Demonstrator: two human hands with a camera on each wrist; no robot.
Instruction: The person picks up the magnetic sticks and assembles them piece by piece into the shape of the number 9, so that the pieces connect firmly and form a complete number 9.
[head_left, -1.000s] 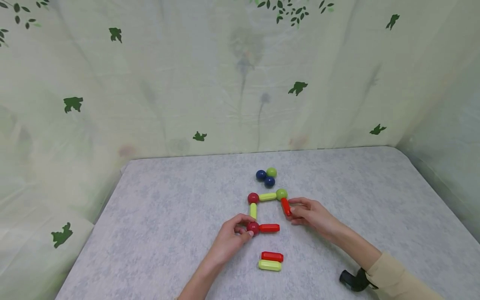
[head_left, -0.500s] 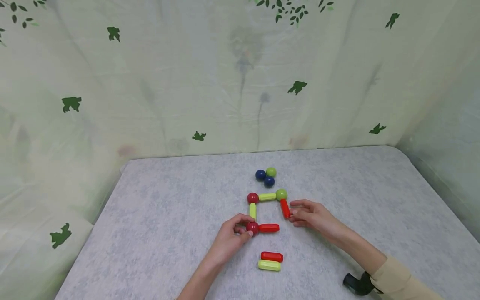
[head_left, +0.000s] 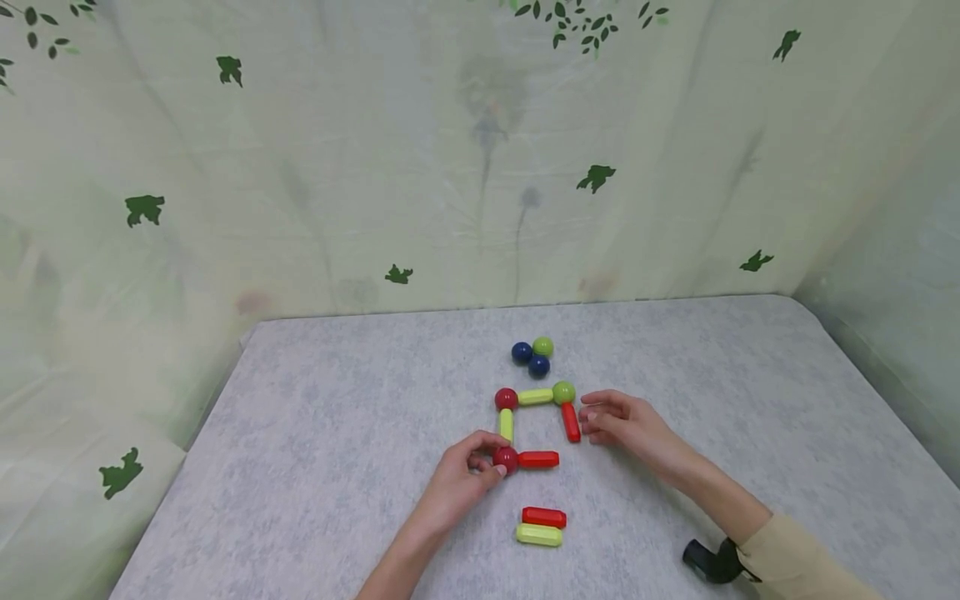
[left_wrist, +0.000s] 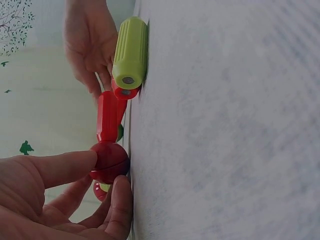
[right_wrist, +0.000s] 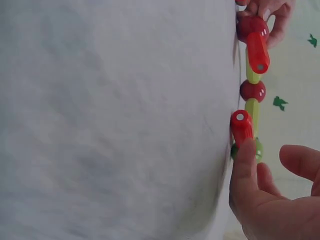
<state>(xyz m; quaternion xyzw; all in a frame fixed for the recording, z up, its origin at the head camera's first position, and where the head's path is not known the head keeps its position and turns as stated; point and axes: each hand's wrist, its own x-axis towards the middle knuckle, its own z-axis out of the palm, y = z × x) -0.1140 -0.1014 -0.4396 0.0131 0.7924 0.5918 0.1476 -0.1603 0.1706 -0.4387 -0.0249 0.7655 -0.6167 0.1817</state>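
My left hand (head_left: 463, 471) pinches a red ball (left_wrist: 111, 162) between thumb and fingers. From that ball a red stick (head_left: 538, 460) points right and a yellow-green stick (head_left: 506, 425) leads back to a second red ball (head_left: 506, 399). Another yellow-green stick (head_left: 536, 397) joins this one to a green ball (head_left: 564, 392). Off the green ball, a red stick (head_left: 571, 422) slants toward the front. Just right of it is my right hand (head_left: 626, 425), its fingers loosely bent and holding nothing. In the right wrist view, a finger overlaps the slanting stick's far end.
Two dark blue balls (head_left: 538, 366) and a green ball (head_left: 543, 347) sit together behind the frame. In front lie a loose red stick (head_left: 544, 517) and a yellow-green stick (head_left: 539, 535), side by side. A black device (head_left: 712, 562) is at the right sleeve. A printed curtain (head_left: 450, 150) hangs behind the table.
My right fingers have let go of the slanting red stick and drawn slightly right, leaving a small gap in the head view. My left hand keeps its hold on the red ball.
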